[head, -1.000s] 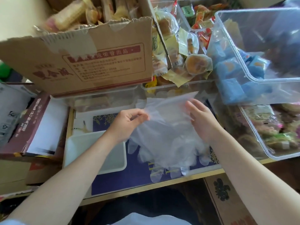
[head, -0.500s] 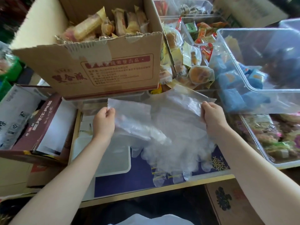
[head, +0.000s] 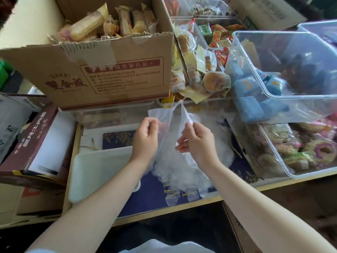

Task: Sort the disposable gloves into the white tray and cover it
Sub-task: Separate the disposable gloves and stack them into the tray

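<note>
Clear plastic disposable gloves (head: 175, 161) hang bunched above the blue-covered tabletop (head: 151, 196), pinched at their upper edge by the left hand (head: 145, 139) and the right hand (head: 197, 141). Just left lies the white tray (head: 94, 172), below a cardboard box (head: 109, 73) of wrapped snacks.

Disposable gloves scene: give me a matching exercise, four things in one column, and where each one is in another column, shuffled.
Things:
1. disposable gloves
2. white tray
3. cardboard box
4. blue packets

Places:
A. behind the hands, filled with wrapped snacks
B. pinched by left hand and right hand
C. in a clear bin on the right
D. under the left forearm

Pairs: 1-B, 2-D, 3-A, 4-C
</note>
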### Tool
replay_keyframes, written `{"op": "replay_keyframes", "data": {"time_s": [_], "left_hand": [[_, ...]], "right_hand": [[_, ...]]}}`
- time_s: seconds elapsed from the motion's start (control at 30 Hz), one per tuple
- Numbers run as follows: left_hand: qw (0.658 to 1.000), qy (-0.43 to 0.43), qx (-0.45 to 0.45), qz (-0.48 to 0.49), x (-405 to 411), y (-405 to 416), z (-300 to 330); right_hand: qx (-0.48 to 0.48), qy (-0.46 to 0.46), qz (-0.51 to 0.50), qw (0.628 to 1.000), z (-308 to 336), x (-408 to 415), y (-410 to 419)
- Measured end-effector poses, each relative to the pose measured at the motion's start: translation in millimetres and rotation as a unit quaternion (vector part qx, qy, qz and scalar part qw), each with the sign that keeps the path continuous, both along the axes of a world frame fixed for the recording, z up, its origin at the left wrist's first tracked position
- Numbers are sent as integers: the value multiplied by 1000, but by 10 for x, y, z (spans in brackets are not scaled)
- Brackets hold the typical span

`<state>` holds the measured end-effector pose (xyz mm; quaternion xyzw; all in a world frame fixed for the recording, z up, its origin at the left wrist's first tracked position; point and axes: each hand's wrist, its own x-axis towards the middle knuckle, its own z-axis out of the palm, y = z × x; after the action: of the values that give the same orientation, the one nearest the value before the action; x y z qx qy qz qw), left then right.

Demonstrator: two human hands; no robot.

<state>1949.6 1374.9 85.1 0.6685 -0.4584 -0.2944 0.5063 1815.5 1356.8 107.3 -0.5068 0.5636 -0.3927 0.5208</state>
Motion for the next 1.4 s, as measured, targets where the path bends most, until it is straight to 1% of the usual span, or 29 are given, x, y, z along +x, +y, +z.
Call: {"op": "replay_keyframes", "data": {"time_s": [0.1, 0.2, 0.3, 0.4, 0.47, 0.5, 0.53, 0.57, 0.63, 0.67, 0.7, 0.73, 0.77, 0.8, 0.87, 0.9, 0.97, 1.03, 1.1, 1.2, 1.3, 1.4], "left_hand": [[998, 43, 2, -38, -106, 72, -36], [989, 113, 8, -91, -89, 136, -64], [970, 191, 19, -150, 4, 199, -63], [968, 179, 29, -172, 96, 212, -70], [978, 151, 22, -140, 144, 186, -37], [983, 139, 20, -117, 174, 164, -24], [985, 136, 21, -102, 215, 147, -28], [986, 136, 21, -98, 253, 137, -15], [986, 129, 26, -102, 338, 131, 21], [984, 132, 35, -112, 379, 128, 30], [982, 133, 45, -125, 423, 128, 42], [979, 136, 49, -141, 457, 133, 67], [977, 140, 54, -153, 494, 137, 88], [973, 151, 58, -167, 514, 143, 125], [963, 173, 67, -197, 548, 155, 178], [958, 184, 74, -207, 555, 157, 205], [949, 206, 90, -223, 572, 160, 249], [941, 210, 108, -242, 586, 153, 256], [940, 207, 119, -245, 602, 140, 226], [944, 203, 125, -226, 582, 150, 168], [956, 123, 130, -231, 546, 152, 81], [965, 110, 122, -203, 529, 130, 30]], "right_hand": [[22, -13, 38, 999, -46, 182, 73], [-3, 7, 71, 997, -78, 238, 94], [-26, 26, 103, 994, -81, 268, 109], [-26, -2, 145, 989, -82, 279, 120], [8, -33, 188, 982, -71, 268, 115], [16, -32, 203, 978, -61, 252, 117], [1, -15, 211, 977, -56, 227, 124], [-43, 24, 204, 978, -55, 189, 124], [-149, 114, 133, 973, -63, 69, 74], [-170, 131, 82, 973, -68, 3, 41], [-167, 123, 34, 978, -72, -57, 4], [-139, 94, 1, 986, -73, -109, -44], [-92, 61, -12, 994, -69, -149, -101], [-38, 33, 0, 999, -64, -180, -164], [55, -32, 83, 994, -82, -241, -282], [81, -65, 140, 985, -82, -274, -327], [106, -106, 227, 962, -61, -306, -401], [109, -124, 259, 952, -45, -297, -437], [90, -117, 243, 959, -27, -237, -426], [42, -70, 168, 982, -33, -108, -361], [-9, -3, 112, 994, -60, -31, -290], [-20, 29, 107, 994, -54, -27, -265]]}}
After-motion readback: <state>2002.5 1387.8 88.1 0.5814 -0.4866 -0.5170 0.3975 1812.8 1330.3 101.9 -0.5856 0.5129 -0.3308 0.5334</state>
